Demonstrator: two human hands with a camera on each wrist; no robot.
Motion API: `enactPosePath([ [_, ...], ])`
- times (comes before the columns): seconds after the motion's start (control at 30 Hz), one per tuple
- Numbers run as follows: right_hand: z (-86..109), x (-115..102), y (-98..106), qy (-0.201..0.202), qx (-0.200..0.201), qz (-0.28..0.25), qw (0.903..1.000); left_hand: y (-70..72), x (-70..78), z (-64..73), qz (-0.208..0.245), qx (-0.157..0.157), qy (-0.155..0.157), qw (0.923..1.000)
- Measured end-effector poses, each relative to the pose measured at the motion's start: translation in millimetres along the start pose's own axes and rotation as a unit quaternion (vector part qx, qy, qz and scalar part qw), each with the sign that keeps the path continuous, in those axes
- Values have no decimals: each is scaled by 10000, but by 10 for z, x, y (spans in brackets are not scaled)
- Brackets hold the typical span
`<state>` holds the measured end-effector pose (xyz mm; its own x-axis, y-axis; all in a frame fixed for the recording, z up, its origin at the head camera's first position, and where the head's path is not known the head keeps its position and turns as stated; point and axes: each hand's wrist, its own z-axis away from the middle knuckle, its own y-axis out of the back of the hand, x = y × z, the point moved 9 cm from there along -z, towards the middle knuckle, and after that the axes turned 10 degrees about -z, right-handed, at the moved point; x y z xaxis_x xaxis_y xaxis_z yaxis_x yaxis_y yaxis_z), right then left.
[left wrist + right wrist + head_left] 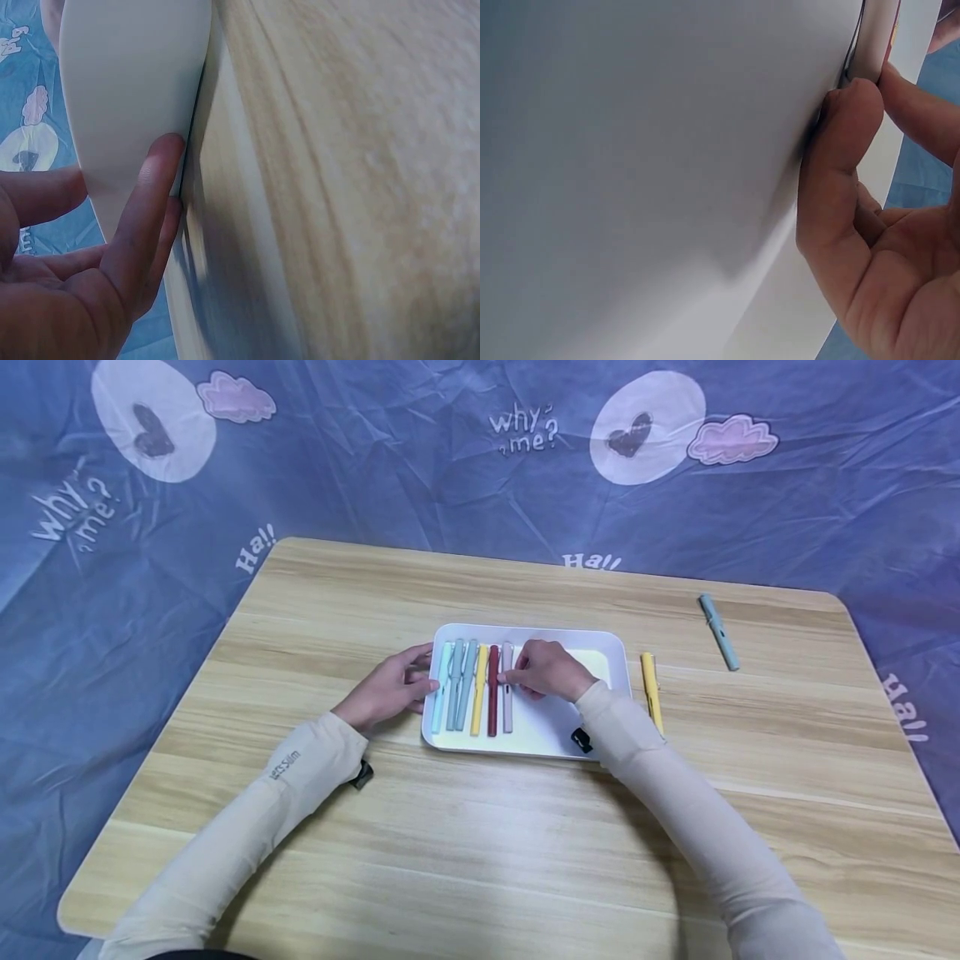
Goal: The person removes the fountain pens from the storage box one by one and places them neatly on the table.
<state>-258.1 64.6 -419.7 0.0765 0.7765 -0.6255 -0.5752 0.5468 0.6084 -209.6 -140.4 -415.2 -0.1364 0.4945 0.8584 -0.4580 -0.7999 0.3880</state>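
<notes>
A white tray (551, 727) lies on the table with a row of pens along its left half. From the left come a pale cyan pen (439, 714), two grey-blue pens (454, 689), a yellow pen (477, 702), a dark red pen (492, 702) and a lilac pen (507, 714). My right hand (551, 668) pinches the lilac pen between thumb and finger; its end also shows in the right wrist view. At the tray's left side, my left hand (390, 687) holds the wall (139, 82), thumb over the rim and fingers along the outside.
Right of the tray lies another yellow pen (651, 693), close to my right sleeve (622, 731). Farther back at the right is another grey-blue pen (718, 631). A printed blue cloth (420, 460) hangs behind the wooden table (420, 852).
</notes>
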Motion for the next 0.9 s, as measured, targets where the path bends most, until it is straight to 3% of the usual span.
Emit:
enactPosePath([
  [0.9, 56, 22, -6, -208, 78, -10, 9998, 0, -8, 2, 10, 38, 81, 10000],
])
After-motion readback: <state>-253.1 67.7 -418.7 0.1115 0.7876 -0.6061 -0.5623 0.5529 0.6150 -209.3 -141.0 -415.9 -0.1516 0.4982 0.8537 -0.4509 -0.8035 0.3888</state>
